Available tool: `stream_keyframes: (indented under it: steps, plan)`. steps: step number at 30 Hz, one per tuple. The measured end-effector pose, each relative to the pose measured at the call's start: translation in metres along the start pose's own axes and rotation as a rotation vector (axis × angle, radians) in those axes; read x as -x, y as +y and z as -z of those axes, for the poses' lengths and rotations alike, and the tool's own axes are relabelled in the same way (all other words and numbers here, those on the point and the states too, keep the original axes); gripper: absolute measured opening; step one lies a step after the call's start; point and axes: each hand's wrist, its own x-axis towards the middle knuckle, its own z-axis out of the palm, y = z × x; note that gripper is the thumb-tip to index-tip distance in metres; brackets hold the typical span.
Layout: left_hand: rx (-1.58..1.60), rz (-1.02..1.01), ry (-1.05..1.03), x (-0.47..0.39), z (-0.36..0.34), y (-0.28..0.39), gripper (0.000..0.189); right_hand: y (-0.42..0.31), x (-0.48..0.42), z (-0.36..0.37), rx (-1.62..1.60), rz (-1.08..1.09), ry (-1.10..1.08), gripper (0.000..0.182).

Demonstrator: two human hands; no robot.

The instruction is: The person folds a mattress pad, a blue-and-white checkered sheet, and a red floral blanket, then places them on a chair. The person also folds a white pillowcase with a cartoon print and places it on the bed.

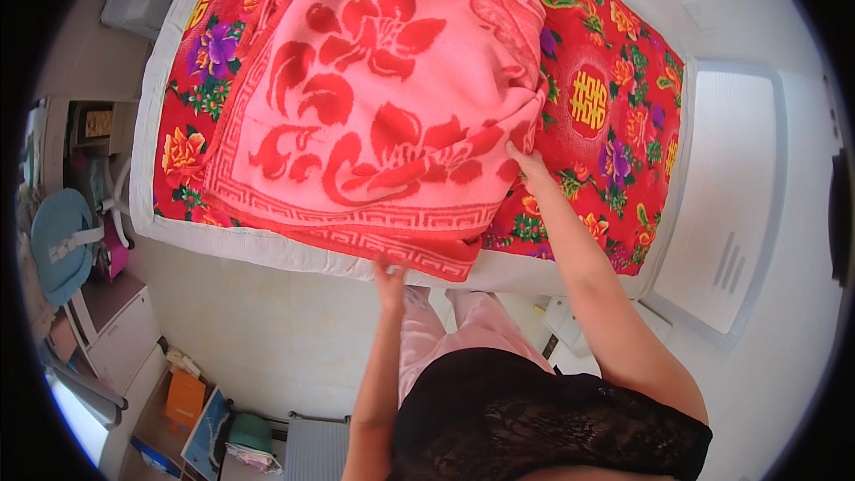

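A pink blanket with red flowers and a red key-pattern border [374, 167] lies folded and partly rumpled on a bed covered in red floral fabric [641, 127]. My left hand [389, 275] is at the blanket's near edge, over the white side of the bed; its fingers are slightly blurred, and whether they grip the cloth is unclear. At the blanket's right edge, my right hand [528, 162] has its thumb on top and the other fingers hidden under or behind the folds, pinching the cloth.
A white headboard [728, 194] stands at the right end of the bed. Left of the bed are a chair with a blue back [61, 246] and a cabinet [120, 341]. Behind me at the lower left are an orange box [185, 401] and a green container [250, 433]. Pale tiled floor [267, 321] shows beside my legs.
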Motion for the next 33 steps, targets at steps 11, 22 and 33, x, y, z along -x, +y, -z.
stream_keyframes:
  steps: [11,22,33]
  plan:
    - [0.961,0.287,-0.715,0.072,-0.141,0.039,0.086,-0.035,0.204,-0.030,-0.103,0.344,-0.482,0.032]
    - [0.974,-0.159,0.032,0.203,-0.065,0.119,0.057,0.024,0.215,0.047,-0.588,-0.366,-0.821,0.088]
    - [0.616,-0.512,0.622,0.270,0.065,0.047,0.050,-0.060,0.174,0.039,0.070,0.526,-0.352,0.033]
